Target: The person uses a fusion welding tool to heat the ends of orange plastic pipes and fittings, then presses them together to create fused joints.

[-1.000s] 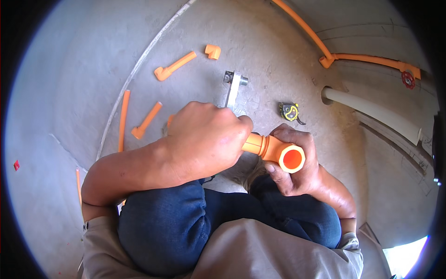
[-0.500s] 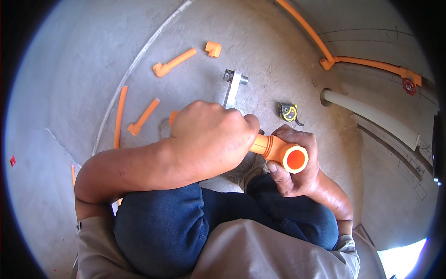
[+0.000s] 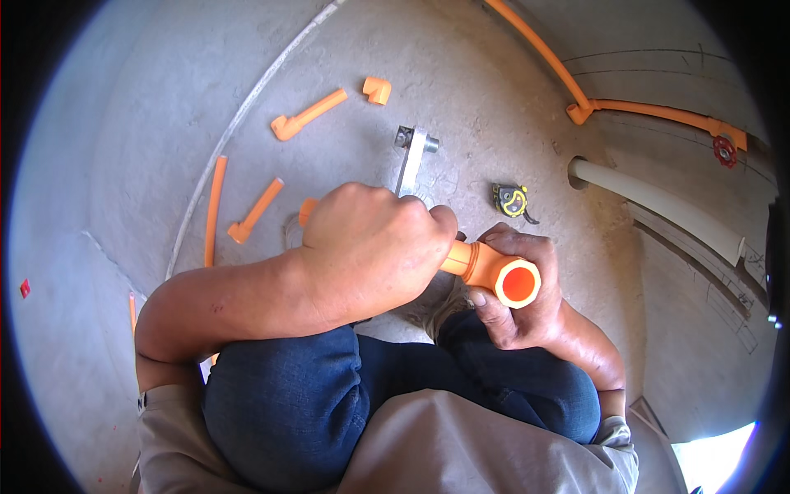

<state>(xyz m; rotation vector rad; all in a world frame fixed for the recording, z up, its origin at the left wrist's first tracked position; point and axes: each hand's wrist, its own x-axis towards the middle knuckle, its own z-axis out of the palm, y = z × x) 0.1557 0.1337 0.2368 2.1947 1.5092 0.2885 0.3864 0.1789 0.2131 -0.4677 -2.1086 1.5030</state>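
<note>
My left hand (image 3: 374,247) is closed round an orange plastic pipe (image 3: 455,260), its knuckles up and most of the pipe hidden under it. At the pipe's right end sits an orange elbow fitting (image 3: 485,268), its round open mouth facing up toward me. My right hand (image 3: 549,298) grips this fitting, with the thumb on the near side and the fingers on the far side. An orange end (image 3: 307,211) shows past the left side of my left hand; whether it is the same pipe I cannot tell. Both hands are above my bent knees.
Beyond my left hand stands a silver heating plate (image 3: 411,165) with sockets. A tape measure (image 3: 511,200) lies to the right. On the floor are a loose elbow (image 3: 377,90), pipes with fittings (image 3: 317,112) (image 3: 256,212) and a straight pipe (image 3: 216,210). Orange piping (image 3: 650,109) with a red valve wheel (image 3: 724,151) runs along the wall.
The fitting and my right hand have shifted very slightly left. My grip on both parts is the same, and the floor items appear a little lower in the view.
</note>
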